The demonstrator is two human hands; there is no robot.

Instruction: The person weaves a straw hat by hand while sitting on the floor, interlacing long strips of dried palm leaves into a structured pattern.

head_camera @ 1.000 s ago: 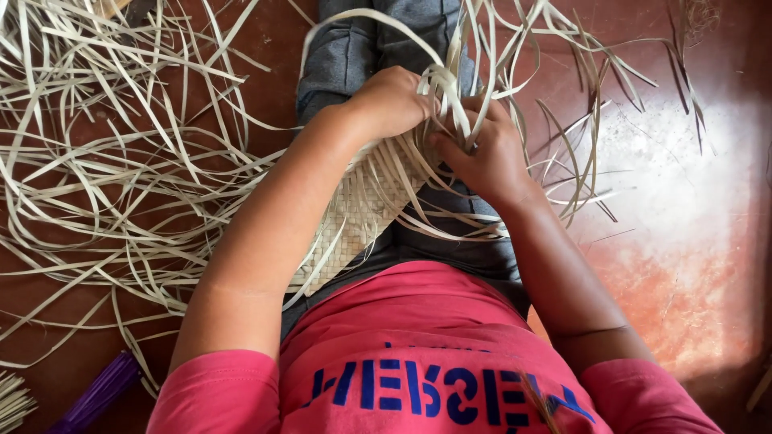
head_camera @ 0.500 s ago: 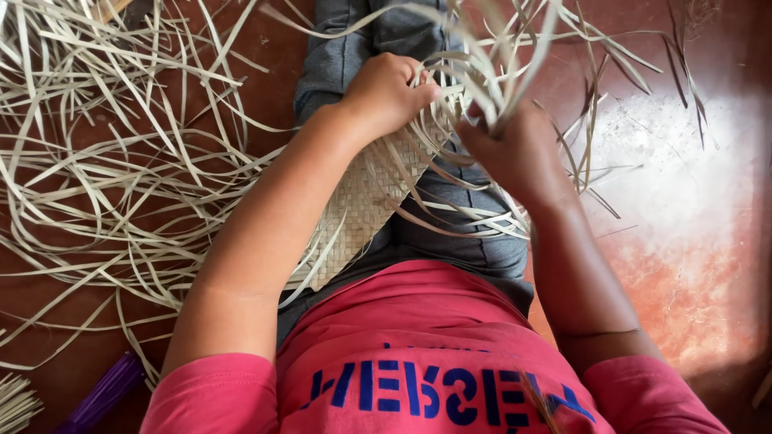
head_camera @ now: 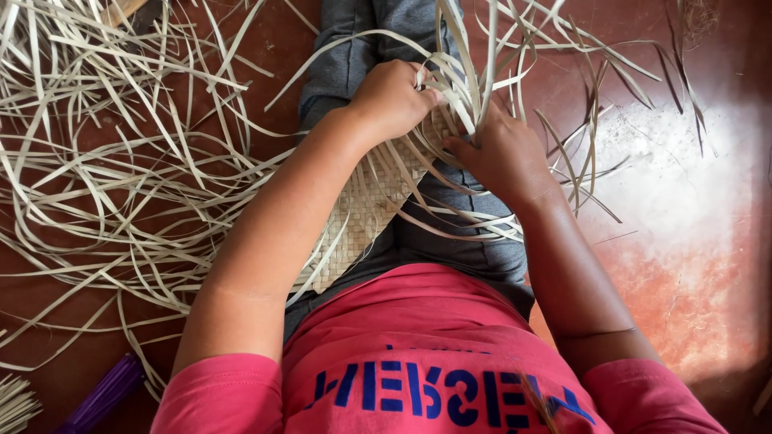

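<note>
The woven mat (head_camera: 366, 213) lay across your lap, its finished end toward your waist and its open end sprouting loose strips (head_camera: 474, 96) between your hands. Since half a second earlier your right hand (head_camera: 507, 157) had dropped from the raised strips onto the weaving edge, fingers spread flat and pressing; that reads as seating a strip just laid in. Your left hand (head_camera: 392, 98) stayed put, fingers curled shut on a bundle of strips. Around you: a tangled spread of cut strips (head_camera: 121, 177) over the left side of the floor (head_camera: 683, 241), a purple object (head_camera: 104, 394) at its bottom left corner. Upright strips crowded and partly hid the weaving edge.
</note>
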